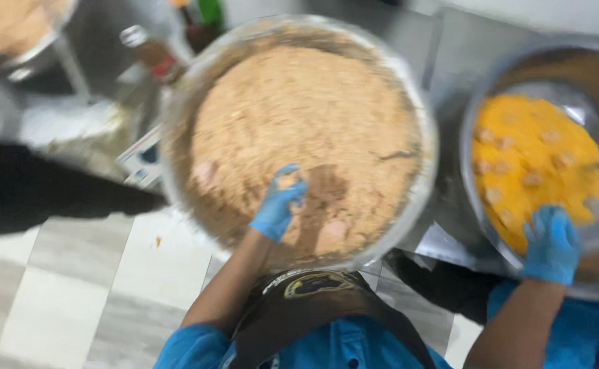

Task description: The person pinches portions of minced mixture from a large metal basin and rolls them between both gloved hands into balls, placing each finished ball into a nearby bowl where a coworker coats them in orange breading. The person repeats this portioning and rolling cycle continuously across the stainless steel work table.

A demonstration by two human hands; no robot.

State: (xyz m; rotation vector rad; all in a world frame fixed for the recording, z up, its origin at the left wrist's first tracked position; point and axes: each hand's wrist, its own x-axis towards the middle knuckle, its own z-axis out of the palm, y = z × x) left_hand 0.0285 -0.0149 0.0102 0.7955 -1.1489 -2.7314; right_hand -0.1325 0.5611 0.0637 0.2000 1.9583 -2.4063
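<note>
A wide metal bowl (422,102) full of tan breadcrumbs stands in front of me. My left hand (279,201), in a blue glove, is in the crumbs near the bowl's near side, with its fingers curled round a small crumb-covered piece. To the right, a second metal bowl (473,109) holds yellow batter (518,178) with several pale lumps lying in it. My right hand (552,244), also gloved in blue, rests on the near edge of the batter with its fingers apart. The picture is blurred.
Both bowls sit on a steel counter (456,48). Bottles (152,51) stand behind the crumb bowl. A third metal bowl (19,34) of crumbs is at the top left. A dark-clothed shape (33,188) lies at the left, over a pale tiled floor (74,294).
</note>
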